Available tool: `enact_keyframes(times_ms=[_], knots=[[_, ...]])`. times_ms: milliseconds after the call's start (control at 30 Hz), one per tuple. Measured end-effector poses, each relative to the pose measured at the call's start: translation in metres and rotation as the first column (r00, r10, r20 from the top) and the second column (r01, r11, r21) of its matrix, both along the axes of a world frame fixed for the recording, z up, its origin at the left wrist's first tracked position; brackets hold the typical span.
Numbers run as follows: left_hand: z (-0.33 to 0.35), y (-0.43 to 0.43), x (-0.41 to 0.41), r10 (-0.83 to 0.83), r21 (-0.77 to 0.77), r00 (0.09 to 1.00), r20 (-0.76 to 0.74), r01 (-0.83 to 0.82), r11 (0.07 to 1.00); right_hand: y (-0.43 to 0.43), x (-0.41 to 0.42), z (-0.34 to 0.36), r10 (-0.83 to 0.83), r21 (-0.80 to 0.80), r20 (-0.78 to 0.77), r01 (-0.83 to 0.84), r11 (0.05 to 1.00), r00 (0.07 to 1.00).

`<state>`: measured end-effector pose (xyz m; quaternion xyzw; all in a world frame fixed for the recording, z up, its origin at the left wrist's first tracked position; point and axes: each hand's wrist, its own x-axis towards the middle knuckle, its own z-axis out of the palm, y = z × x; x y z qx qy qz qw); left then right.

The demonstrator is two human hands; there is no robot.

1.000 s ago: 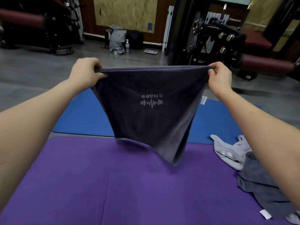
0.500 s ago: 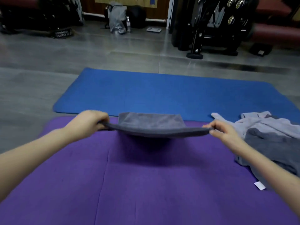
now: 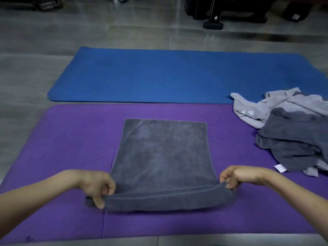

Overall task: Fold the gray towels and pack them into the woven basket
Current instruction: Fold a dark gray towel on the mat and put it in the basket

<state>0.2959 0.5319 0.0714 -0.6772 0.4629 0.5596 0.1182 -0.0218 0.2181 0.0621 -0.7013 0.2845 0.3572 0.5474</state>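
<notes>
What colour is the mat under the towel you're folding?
Purple mat, seen in the head view; the towel on it is dark gray.

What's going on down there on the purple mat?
A person is folding a gray towel laid out on the purple mat. The left hand and right hand each pinch a near corner, where the cloth is doubled into a thick fold. The far part lies flat. A heap of unfolded towels waits on the right. No basket is in view.
</notes>
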Motion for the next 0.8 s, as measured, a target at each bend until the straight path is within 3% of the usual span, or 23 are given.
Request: enact_keyframes(times_ms=[100,167,267,400,533,633,700,800], knots=[[-0.001,0.002,0.004,0.035,0.138,0.984,-0.174,-0.011,0.99,-0.001,-0.003,-0.003,0.05,0.069,-0.101,-0.044,0.997,0.994],[-0.003,-0.003,0.008,0.103,0.108,0.975,-0.196,-0.083,0.991,-0.005,-0.002,-0.009,-0.028,0.022,-0.056,0.03,0.999,0.998],[-0.015,-0.017,0.024,0.268,-0.18,0.96,-0.08,-0.279,0.943,-0.018,0.006,-0.022,-0.281,-0.075,0.138,0.293,0.953,0.95],[-0.035,-0.044,0.05,0.611,-0.485,0.785,-0.103,-0.576,0.658,-0.033,0.026,-0.045,-0.49,-0.152,0.316,0.553,0.819,0.813],[-0.05,-0.077,0.066,0.727,-0.612,0.678,-0.107,-0.622,0.489,-0.049,0.047,-0.065,-0.58,-0.18,0.436,0.698,0.693,0.688],[-0.062,-0.099,0.078,0.776,-0.659,0.626,-0.077,-0.616,0.432,-0.067,0.062,-0.075,-0.607,-0.223,0.484,0.76,0.611,0.63],[-0.071,-0.112,0.085,0.788,-0.677,0.613,-0.051,-0.601,0.424,-0.078,0.073,-0.083,-0.601,-0.279,0.498,0.771,0.572,0.626],[-0.085,-0.125,0.097,0.808,-0.672,0.59,0.006,-0.596,0.44,-0.091,0.09,-0.1,-0.534,-0.428,0.467,0.709,0.56,0.704]])
